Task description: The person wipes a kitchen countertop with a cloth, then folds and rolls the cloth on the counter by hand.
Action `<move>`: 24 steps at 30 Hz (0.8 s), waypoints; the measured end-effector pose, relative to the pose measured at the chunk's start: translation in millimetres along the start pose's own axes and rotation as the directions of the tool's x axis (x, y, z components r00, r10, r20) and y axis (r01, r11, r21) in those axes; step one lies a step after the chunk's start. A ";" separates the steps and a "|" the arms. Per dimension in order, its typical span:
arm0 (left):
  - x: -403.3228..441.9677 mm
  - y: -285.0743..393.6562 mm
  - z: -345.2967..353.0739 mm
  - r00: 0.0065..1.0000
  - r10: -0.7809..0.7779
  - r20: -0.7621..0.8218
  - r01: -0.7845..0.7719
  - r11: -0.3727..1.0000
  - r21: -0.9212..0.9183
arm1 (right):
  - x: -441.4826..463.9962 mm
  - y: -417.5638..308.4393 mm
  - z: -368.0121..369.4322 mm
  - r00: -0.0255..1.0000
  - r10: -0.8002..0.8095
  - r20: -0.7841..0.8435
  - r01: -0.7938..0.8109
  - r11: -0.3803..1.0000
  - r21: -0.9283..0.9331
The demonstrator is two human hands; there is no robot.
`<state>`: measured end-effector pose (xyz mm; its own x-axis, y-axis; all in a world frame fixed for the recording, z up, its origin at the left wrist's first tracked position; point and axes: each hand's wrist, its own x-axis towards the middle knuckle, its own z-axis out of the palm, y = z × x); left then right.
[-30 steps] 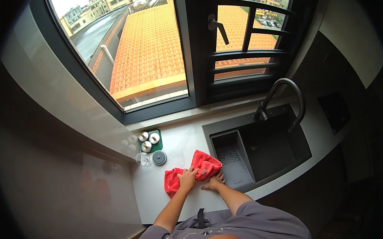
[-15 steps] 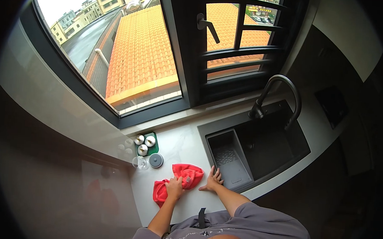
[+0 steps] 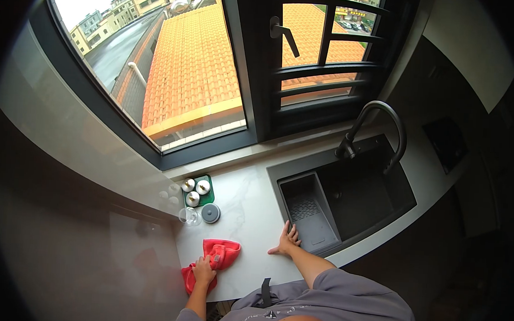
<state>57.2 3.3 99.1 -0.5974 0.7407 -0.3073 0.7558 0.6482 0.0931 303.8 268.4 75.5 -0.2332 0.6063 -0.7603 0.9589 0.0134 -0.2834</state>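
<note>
A crumpled red cloth [image 3: 222, 254] lies on the white countertop [image 3: 253, 241], close to the left wall. My left hand [image 3: 203, 270] grips the middle of it, with cloth showing on both sides of the fingers. At the left rim of the dark sink [image 3: 371, 190], my right hand [image 3: 288, 240] rests with its fingers spread, holding nothing. Its fingertips touch the edge beside the grey inset basin [image 3: 312, 216].
A green tray [image 3: 208, 200] bears several white round pieces with gold knobs. Near it are a grey-lidded jar [image 3: 210, 213] and a clear glass [image 3: 189, 216]. The curved faucet [image 3: 382, 104] rises behind the sink, below the window.
My left hand has slid the red cloth left and toward my body, away from the sink. My right hand has stayed by the sink rim, clear of the cloth.
</note>
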 end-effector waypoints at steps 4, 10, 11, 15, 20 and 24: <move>15.7 -13.5 -2.8 0.995 -0.104 0.007 0.105 0.994 -0.031 | 1.2 2.3 3.2 1.000 0.000 -0.003 0.000 1.000 0.011; 60.4 96.5 -18.1 0.978 0.204 0.050 -0.206 0.978 0.034 | 8.0 5.2 8.4 1.000 -0.010 -0.015 0.010 1.000 -0.005; 65.5 123.3 -22.3 0.961 0.272 0.054 -0.274 0.961 0.028 | 8.4 3.9 6.6 1.000 -0.014 -0.021 0.014 1.000 -0.010; 78.5 198.9 -10.2 0.867 0.497 0.019 -0.497 0.867 -0.006 | -0.8 -3.8 -0.9 1.000 0.010 -0.013 -0.010 1.000 -0.021; 64.5 168.1 -6.0 0.895 0.447 -0.003 -0.446 0.892 -0.076 | -3.2 -5.4 1.7 0.999 0.040 -0.034 -0.042 0.998 -0.039; 28.9 64.6 -12.0 0.974 0.220 0.055 -0.218 0.975 -0.045 | 10.3 4.6 7.0 1.000 -0.017 -0.023 0.016 1.000 -0.023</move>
<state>85.6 68.6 107.6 -0.4008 0.8545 -0.3304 0.8548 0.4785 0.2007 304.7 269.2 62.2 -0.2454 0.6244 -0.7416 0.9585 0.0418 -0.2820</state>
